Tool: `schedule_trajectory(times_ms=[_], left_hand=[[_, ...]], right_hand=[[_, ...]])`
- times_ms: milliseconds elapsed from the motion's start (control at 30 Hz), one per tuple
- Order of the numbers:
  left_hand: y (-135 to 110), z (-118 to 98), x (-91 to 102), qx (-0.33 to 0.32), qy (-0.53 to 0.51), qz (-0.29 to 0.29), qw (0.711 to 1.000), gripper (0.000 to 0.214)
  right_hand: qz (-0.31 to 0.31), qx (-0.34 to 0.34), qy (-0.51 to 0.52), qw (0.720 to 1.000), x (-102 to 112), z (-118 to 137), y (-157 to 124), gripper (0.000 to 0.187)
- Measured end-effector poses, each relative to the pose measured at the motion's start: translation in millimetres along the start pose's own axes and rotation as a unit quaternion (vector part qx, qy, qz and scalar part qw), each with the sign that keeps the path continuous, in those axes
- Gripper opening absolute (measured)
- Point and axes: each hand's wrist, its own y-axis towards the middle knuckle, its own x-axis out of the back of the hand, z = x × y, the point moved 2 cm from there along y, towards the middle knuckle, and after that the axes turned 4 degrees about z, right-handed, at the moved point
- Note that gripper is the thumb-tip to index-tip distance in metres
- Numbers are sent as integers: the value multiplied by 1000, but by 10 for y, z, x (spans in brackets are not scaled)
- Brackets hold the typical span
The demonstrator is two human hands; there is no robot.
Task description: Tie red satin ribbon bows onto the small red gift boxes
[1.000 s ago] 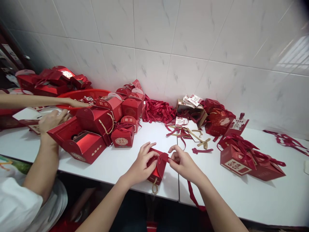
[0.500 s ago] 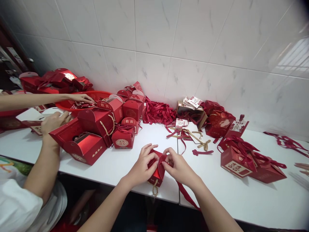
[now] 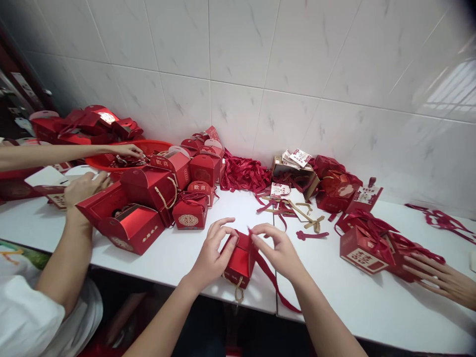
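In front of me at the table's near edge stands a small red gift box, a twisted gold cord loop hanging at its front. My left hand is closed at the box's upper left edge, thumb and fingertips together there. With thumb and forefinger, my right hand pinches the end of a dark red ribbon above the box's right edge. From there the ribbon trails down over the table on the right. The palm side of both hands is partly hidden.
Several red boxes stand left, before an orange-red basket. Behind lie a ribbon heap and a carton with cards. Co-workers' arms reach in at left; another person's hand touches ribboned boxes at right.
My hands have moved apart over the box, and its raised rounded flap has gone down. My right hand has lifted the ribbon's end. Another person's hand has come in onto the right-hand boxes.
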Motion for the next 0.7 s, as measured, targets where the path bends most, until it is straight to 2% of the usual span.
schedule_trajectory(times_ms=[100,167,200,267,333,367,433,500,600,700], left_hand=[[-99,90,48,16,-3,9,1000,16],[-162,168,55,50,-40,2,998,18],[-187,207,53,76,-69,-12,995,16],[-219,272,45,131,-131,-63,981,15],[-235,310,37,177,-189,-119,958,20],[-239,320,34,197,-214,-137,947,22],[-248,328,27,232,-258,-150,926,27],[-263,329,21,252,-289,-147,912,29],[-289,336,11,253,-312,-144,905,29],[-310,348,-3,248,-316,-143,904,29]], right_hand=[[-116,32,83,989,273,247,-224,7],[-239,114,124,956,520,444,-459,3],[-269,152,136,941,624,529,-566,5],[-280,246,150,916,757,656,-703,15],[-261,278,130,915,749,688,-695,17],[-250,261,106,926,687,668,-634,14],[-199,172,36,964,463,571,-431,10],[-82,76,-43,993,157,430,-194,13],[50,7,-172,984,-231,214,57,15],[96,-26,-264,959,-408,60,149,14]])
